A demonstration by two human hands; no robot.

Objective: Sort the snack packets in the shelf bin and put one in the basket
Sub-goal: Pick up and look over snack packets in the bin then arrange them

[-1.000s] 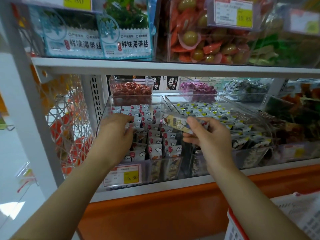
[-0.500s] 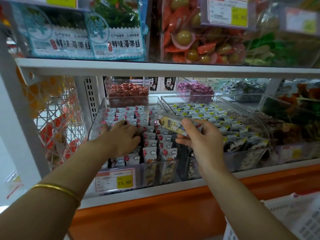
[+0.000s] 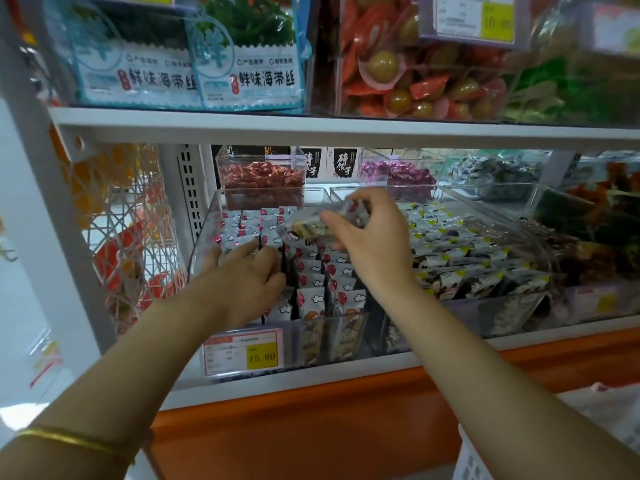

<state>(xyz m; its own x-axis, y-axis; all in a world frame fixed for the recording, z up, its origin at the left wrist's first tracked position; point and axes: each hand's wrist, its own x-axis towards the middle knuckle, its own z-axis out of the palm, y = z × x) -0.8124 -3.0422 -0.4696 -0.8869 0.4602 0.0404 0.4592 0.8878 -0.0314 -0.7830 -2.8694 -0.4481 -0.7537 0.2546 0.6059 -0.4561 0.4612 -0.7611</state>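
A clear shelf bin on the middle shelf holds rows of small white snack packets with red dots. My left hand lies on the left rows, fingers stretched forward and spread among the packets. My right hand hovers above the bin's middle and pinches a yellowish packet between thumb and fingers, held level over the rows. The white basket with a red rim shows at the bottom right corner, partly hidden by my right forearm.
A second clear bin of black-and-white packets sits to the right. Small tubs of red and purple sweets stand behind. A price tag reads 15.80. The upper shelf hangs low overhead; a wire rack stands left.
My right hand has carried the yellowish packet a little farther back over the bin. My left hand has slid forward, deeper into the left rows of packets.
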